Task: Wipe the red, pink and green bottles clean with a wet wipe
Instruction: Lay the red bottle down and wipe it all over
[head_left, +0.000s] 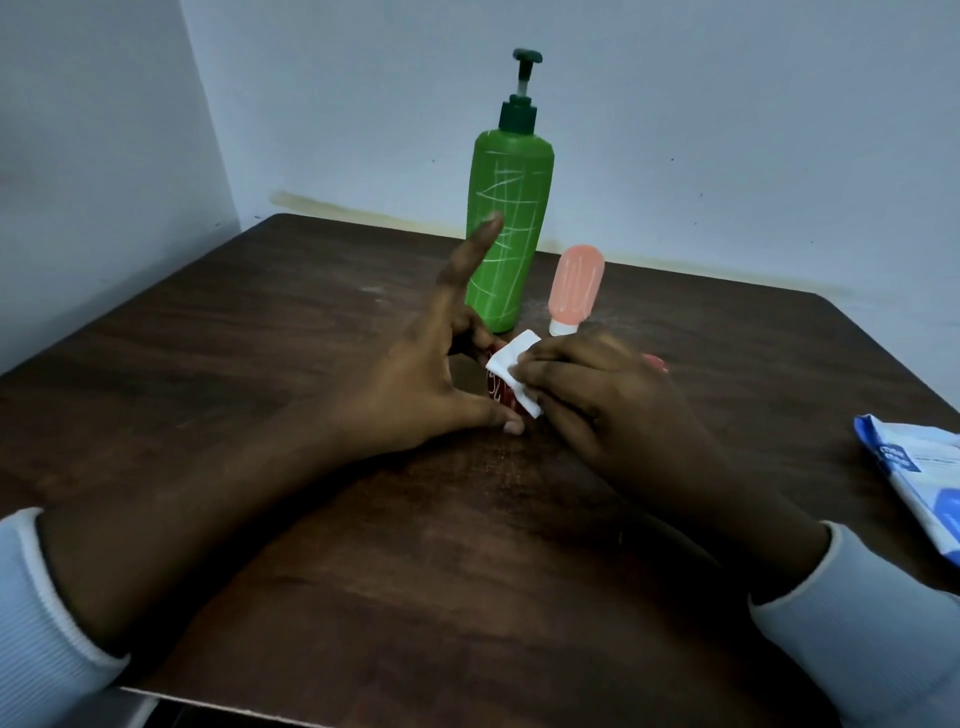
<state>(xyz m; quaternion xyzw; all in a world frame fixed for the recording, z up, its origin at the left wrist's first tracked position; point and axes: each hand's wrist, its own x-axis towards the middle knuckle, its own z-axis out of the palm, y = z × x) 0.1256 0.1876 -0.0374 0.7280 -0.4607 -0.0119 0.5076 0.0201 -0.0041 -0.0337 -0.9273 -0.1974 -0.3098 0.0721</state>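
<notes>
A small red bottle (500, 391) with white scribbles lies on the dark wooden table (311, 322), mostly hidden between my hands. My left hand (436, 374) grips it with thumb and bent fingers, the index finger pointing up. My right hand (597, 395) presses a folded white wet wipe (511, 366) against the bottle. Behind them a tall green pump bottle (506, 228), marked with white lines, stands upright. A pink bottle (575, 288) stands upside down on its white cap just right of the green one.
A blue and white pack of wipes (919, 478) lies at the table's right edge. Pale walls close the table in at the back and the left. White dust marks the wood around the bottles.
</notes>
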